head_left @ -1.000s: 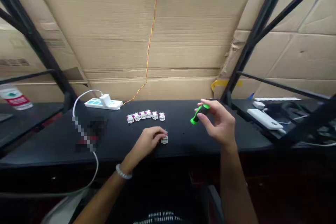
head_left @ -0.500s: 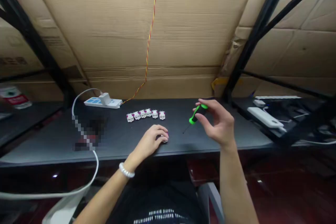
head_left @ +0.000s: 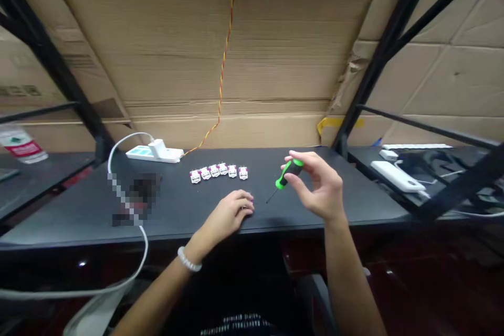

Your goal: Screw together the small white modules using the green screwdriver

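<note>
In the head view, my right hand pinches the black and green handle of a screwdriver above the table. Its thin shaft slants down and left, the tip near my left hand and apart from it. My left hand rests low on the table, fingers curled over a small white-and-magenta part, now almost wholly covered by them. Behind that hand, several similar small white-and-magenta parts lie in a slightly bent row, the rightmost one set a little apart.
On the dark table a white power strip with a plugged-in charger stands at the back left. A white cable loops over the left side. A blurred-out item lies there too. Black metal posts flank the table.
My right hand has moved left with the screwdriver, bringing its tip closer to my left hand. The fingers of my left hand have shifted slightly and cover more of the small part.
</note>
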Motion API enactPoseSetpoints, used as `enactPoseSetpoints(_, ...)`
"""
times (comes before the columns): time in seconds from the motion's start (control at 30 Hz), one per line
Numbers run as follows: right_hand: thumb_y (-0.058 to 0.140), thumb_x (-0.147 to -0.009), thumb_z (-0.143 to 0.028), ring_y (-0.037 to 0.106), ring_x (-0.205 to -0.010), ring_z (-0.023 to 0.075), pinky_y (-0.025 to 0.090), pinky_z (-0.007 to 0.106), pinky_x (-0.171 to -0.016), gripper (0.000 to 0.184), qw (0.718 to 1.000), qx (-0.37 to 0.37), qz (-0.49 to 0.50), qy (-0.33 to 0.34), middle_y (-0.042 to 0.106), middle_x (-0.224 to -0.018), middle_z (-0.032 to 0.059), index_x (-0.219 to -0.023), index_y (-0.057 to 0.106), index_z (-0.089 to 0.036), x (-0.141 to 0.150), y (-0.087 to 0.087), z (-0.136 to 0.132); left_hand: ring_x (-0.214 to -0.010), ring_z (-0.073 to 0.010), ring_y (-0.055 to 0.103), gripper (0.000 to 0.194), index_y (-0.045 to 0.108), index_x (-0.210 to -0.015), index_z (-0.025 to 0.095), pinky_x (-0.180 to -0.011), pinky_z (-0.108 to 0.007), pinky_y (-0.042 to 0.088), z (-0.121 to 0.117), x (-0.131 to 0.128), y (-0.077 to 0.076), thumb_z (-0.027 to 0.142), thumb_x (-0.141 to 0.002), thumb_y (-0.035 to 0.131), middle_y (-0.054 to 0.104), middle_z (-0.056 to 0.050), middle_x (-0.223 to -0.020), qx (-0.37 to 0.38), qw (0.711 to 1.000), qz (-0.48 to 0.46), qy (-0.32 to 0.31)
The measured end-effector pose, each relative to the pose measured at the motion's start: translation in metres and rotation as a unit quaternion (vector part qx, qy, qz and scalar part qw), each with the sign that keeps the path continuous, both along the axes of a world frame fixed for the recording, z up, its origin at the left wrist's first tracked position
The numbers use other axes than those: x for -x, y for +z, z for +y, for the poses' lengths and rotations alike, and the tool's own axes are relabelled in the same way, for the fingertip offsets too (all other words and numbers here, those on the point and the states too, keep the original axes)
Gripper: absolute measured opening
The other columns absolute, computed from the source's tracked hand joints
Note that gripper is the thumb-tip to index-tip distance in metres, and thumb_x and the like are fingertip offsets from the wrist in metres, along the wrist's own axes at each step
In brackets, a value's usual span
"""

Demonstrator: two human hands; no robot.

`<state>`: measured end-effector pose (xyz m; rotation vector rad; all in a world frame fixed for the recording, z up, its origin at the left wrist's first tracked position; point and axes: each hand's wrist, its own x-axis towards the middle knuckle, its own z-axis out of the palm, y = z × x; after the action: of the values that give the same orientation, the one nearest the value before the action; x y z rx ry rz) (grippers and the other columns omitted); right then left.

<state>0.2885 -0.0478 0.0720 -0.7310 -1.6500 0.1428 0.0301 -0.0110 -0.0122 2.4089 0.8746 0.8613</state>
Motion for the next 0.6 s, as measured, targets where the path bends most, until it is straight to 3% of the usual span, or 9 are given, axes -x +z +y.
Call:
enactPoseSetpoints(0.2, 0.077, -0.095, -0.018, 0.080, -0.101, 0.0248, 0.069, 0.042, -0.088, 0.049, 0.998, 0.009, 0.025, 0.051, 0.076, -0.121, 0.0079, -0.141, 0.070, -0.032, 0.017, -0.006, 0.002, -0.118, -0.0250, 0.071, 0.012, 0.080, -0.094, 0.021, -0.112, -0.041, 0.054, -0.001, 0.001, 0.002, 0.018, -0.098, 0.069, 0.073, -0.009, -0.123, 0.045, 0.999, -0.021, 0.008)
enactPoseSetpoints(0.6, 0.075, -0.097, -0.021, 0.080, -0.103, 0.0257, 0.070, 0.044, -0.091, 0.048, 0.998, 0.018, 0.003, 0.060, 0.076, -0.123, 0.0101, -0.143, 0.068, -0.031, 0.029, -0.012, 0.006, -0.117, -0.0253, 0.069, 0.013, 0.083, -0.094, 0.022, -0.109, -0.041, 0.054, 0.001, -0.002, 0.002, 0.014, -0.095, 0.073, 0.072, -0.009, -0.122, 0.075, 0.996, -0.040, -0.005)
